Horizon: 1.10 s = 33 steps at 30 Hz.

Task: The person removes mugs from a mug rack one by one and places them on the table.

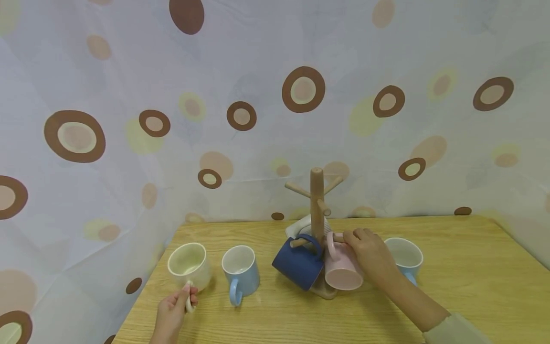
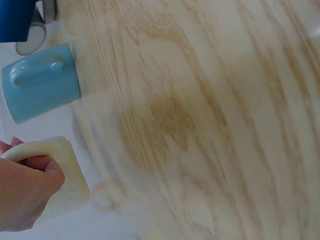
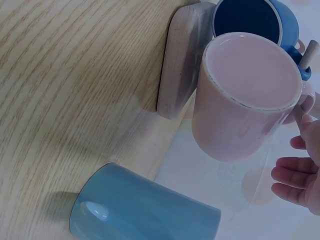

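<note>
My left hand (image 1: 172,308) grips the handle of a cream mug (image 1: 197,272) at the table's left side. In the left wrist view, its fingers curl through the handle. A wooden mug tree (image 1: 317,210) stands mid-table. On its lower pegs hang a navy mug (image 1: 296,263) and a pink mug (image 1: 343,272), both tilted with mouths downward. My right hand (image 1: 371,253) is at the pink mug's peg, fingertips pinching the peg's end beside the handle. In the right wrist view, the other fingers (image 3: 295,175) curl loosely, and the pink mug's base faces the camera.
A light blue mug (image 1: 242,272) stands upright right of the cream mug. Another blue mug (image 1: 404,255) stands behind my right forearm. A white mug (image 1: 301,227) hangs behind the tree. Three upper pegs (image 1: 297,189) are bare. A dotted curtain (image 1: 266,71) borders the wooden table (image 1: 464,267).
</note>
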### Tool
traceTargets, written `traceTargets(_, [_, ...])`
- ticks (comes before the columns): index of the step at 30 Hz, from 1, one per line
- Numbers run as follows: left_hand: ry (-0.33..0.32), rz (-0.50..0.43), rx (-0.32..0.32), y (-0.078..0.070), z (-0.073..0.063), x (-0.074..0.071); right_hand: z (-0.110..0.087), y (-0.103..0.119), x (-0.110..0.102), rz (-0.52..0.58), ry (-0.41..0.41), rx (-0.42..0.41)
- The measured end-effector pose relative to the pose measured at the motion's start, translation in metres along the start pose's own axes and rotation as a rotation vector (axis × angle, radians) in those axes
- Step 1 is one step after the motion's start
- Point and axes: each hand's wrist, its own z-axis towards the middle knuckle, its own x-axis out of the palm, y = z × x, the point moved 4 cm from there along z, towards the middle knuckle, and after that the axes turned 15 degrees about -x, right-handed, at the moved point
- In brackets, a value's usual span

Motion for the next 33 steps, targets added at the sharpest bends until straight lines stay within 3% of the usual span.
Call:
traceTargets(9, [0.061,0.004,-0.046,0.007,0.011,0.001,0.001,0.000,-0.002,0.000,-0.001,0.000])
traceTargets(18, [0.062,0.080,-0.026,0.011,0.015,0.002,-0.001,0.001,0.000,0.000,0.005,-0.004])
traceTargets(33, [0.070,0.095,-0.030,0.016,0.017,0.003,-0.002,0.001,0.002,0.005,0.016,0.017])
